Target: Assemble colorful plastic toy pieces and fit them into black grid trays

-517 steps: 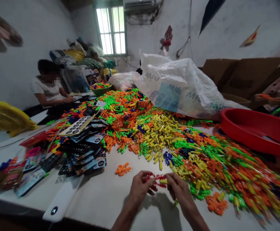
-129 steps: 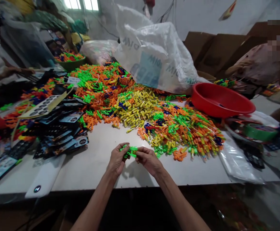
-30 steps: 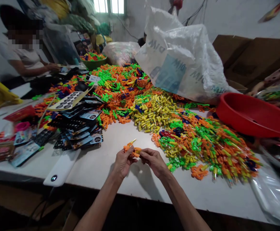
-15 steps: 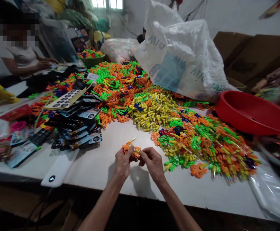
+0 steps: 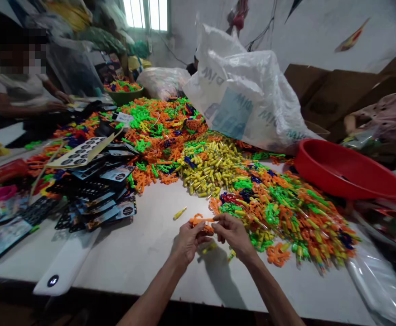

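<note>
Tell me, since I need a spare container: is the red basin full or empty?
Almost empty: the red basin shows bare red inside, save one pale speck.

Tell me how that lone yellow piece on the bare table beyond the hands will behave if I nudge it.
The yellow piece looks like a small slim tube, so it will probably roll or skid on the smooth table. It seems light, hard plastic, likely stiff. Pinching it off the flat top may be fiddly.

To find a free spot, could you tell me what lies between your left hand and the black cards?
In the head view, bare table up to the black cards, save one yellow piece near the left hand gripping an orange piece.
</note>
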### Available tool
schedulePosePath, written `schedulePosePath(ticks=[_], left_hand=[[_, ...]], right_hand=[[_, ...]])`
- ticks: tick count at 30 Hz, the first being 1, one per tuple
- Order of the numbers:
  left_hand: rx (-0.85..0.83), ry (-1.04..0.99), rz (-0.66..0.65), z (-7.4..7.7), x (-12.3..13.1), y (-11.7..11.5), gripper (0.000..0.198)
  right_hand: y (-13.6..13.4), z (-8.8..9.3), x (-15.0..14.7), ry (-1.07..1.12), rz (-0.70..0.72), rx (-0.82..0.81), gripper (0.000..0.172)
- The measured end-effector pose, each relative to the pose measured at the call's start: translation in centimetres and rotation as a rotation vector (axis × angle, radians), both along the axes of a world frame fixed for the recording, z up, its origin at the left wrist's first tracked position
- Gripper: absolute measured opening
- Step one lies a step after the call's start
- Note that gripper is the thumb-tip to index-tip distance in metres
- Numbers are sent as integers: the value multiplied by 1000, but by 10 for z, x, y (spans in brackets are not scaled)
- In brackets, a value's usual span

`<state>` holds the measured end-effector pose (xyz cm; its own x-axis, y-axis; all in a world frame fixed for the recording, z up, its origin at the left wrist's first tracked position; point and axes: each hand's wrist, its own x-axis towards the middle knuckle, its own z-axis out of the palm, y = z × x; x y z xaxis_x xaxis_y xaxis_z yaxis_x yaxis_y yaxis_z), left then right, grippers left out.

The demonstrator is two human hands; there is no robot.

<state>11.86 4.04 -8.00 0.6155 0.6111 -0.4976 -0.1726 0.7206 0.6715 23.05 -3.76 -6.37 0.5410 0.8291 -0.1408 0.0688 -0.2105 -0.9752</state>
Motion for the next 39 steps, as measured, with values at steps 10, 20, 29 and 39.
schedulePosePath(ticks=[10, 20, 29, 39], left_hand=[[266, 293, 237, 9, -27, 21, 31], [108, 272, 104, 17, -29, 17, 29], [-8, 100, 5, 27, -3, -15, 11], [50, 49, -62, 26, -22, -23, 34]], right_hand=[[-17, -26, -45, -661, 36, -297, 13], [3, -4, -28, -456, 40, -329, 8], [-24, 3, -10, 752, -269, 285, 27], [-40, -7, -14, 866, -254, 260, 30]])
